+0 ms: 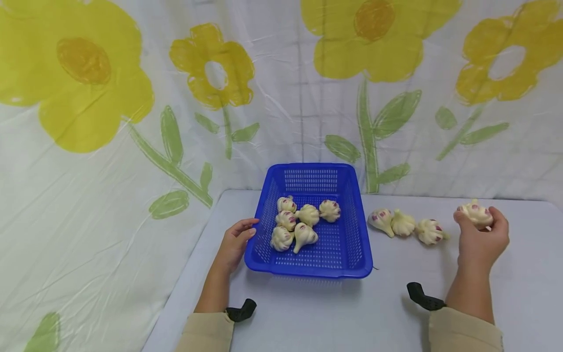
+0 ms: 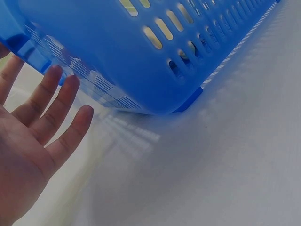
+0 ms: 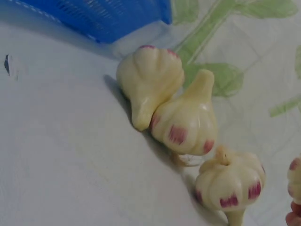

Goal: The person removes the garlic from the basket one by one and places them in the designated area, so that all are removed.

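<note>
A blue plastic basket [image 1: 308, 272] holds several garlic bulbs [image 1: 306, 236], white with purple marks. At its left side is my left hand [image 1: 235, 242], its fingertips at the rim. In the left wrist view, the fingers [image 2: 61, 110] are spread and fairly straight beside the basket wall [image 2: 141, 70]. Out to the right, my right hand [image 1: 481, 239] grips a garlic bulb [image 1: 475, 214] between thumb and fingers, raised over the table. Only a sliver of that bulb [image 3: 295, 181] and a fingertip [image 3: 294, 219] enter the right wrist view.
Three more garlic bulbs [image 1: 403, 224] lie in a row on the white table [image 1: 396, 303], between the basket and my right hand. Behind the table hangs a white curtain [image 1: 281, 122] printed with yellow flowers. Black wrist mounts [image 1: 242, 310] stick out from both sleeves.
</note>
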`<state>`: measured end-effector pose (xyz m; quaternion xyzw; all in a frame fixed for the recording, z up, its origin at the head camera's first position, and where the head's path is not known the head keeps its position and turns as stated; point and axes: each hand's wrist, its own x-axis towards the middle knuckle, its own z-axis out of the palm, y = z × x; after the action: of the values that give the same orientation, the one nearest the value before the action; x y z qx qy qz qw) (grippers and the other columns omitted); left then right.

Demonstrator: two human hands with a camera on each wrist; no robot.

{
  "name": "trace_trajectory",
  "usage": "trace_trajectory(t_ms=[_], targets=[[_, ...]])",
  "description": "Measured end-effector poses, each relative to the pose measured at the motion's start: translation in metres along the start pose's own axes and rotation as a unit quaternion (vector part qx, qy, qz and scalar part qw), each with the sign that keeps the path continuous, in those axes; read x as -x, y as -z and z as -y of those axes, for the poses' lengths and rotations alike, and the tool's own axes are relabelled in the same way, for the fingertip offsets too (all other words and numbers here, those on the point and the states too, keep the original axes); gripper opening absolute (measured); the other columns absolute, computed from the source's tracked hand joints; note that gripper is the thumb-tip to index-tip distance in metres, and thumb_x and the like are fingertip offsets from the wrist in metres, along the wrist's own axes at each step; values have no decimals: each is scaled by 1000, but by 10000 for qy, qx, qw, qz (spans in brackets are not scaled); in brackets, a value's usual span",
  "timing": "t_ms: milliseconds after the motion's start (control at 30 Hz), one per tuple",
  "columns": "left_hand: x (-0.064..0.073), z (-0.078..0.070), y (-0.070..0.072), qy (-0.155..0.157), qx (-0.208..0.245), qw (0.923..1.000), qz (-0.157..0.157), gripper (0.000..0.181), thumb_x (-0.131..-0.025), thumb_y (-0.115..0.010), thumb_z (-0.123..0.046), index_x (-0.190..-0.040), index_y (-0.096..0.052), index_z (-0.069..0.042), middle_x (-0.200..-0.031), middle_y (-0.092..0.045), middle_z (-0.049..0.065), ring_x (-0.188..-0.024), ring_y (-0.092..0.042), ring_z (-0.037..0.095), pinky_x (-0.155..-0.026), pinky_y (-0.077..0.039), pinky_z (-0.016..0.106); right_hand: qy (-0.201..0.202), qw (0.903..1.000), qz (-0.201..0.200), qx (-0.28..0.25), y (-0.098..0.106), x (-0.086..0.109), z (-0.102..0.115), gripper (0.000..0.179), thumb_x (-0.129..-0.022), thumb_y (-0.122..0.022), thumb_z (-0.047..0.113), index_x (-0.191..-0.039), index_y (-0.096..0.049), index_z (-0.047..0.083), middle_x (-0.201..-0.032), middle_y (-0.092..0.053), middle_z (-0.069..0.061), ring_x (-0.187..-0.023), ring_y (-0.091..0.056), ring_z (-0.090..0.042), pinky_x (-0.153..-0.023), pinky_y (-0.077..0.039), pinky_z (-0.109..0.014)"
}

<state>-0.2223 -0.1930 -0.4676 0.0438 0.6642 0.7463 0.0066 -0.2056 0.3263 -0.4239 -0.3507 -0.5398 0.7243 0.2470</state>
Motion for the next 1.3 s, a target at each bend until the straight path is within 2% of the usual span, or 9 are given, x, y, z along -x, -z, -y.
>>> trace_trajectory(t_ms=[67,233,300,433,533,667,867,1300], targets=[[0,0,0,-15,41,10000,5,22,-94,-59,-10,-110,-70,-21,-109,-60,5,-96,-61,15,-78,-54,26,-87,10000,-21,-26,0,-3,-2,83,-74,-86,16,-144,-43,32,-141,-41,15,-119,-43,-1,-99,-42,-13],[0,-1,-1,-52,145,9999,44,25,-94,-59,-9,-105,-71,-27,-108,-61,4,-94,-62,14,-77,-55,26,-128,9999,-66,7,1,-9,-9,79,-76,-83,10,-143,-46,29,-137,-44,14,-113,-44,-1,-80,-44,-6],[0,-1,-1,-49,136,9999,49,25,-94,-59,-9,-104,-71,-28,-108,-61,3,-95,-62,14,-77,-55,26,-187,9997,-63,144,2,-11,-13,79,-77,-83,11,-143,-45,29,-137,-44,14,-113,-44,-1,-78,-44,-5],[0,0,-1,-56,113,9999,43,25,-94,-59,-9,-105,-71,-28,-108,-62,2,-96,-61,14,-78,-54,26,-363,9980,6,521,2,-13,-17,79,-79,-81,15,-146,-42,30,-144,-40,14,-120,-41,0,-91,-42,-7],[0,0,-1,-44,95,9999,39,24,-94,-60,-10,-105,-71,-27,-108,-62,2,-97,-61,14,-79,-54,26,-378,9970,51,667,2,-14,-21,78,-82,-78,15,-148,-39,29,-152,-36,11,-128,-39,-2,-104,-38,-13],[0,0,-1,-29,82,10000,41,24,-94,-60,-10,-106,-71,-28,-109,-62,2,-97,-61,14,-79,-54,26,-379,9951,87,913,3,-17,-25,77,-85,-74,15,-150,-36,29,-158,-29,6,-138,-33,-4,-114,-30,-21],[1,0,0,-67,125,9999,33,23,-93,-60,-10,-107,-71,-25,-109,-62,3,-96,-62,14,-77,-55,27,-242,9836,164,1779,5,-21,-30,76,-88,-70,25,-153,-31,27,-160,-27,3,-142,-29,-8,-117,-27,-25],[-1,1,1,-72,-4,9999,78,22,-94,-61,-12,-112,-69,-20,-109,-62,3,-98,-61,15,-80,-54,27,-261,9812,-5,1910,7,-24,-35,77,-90,-66,29,-155,-25,28,-161,-21,0,-144,-26,-12,-118,-26,-27]])
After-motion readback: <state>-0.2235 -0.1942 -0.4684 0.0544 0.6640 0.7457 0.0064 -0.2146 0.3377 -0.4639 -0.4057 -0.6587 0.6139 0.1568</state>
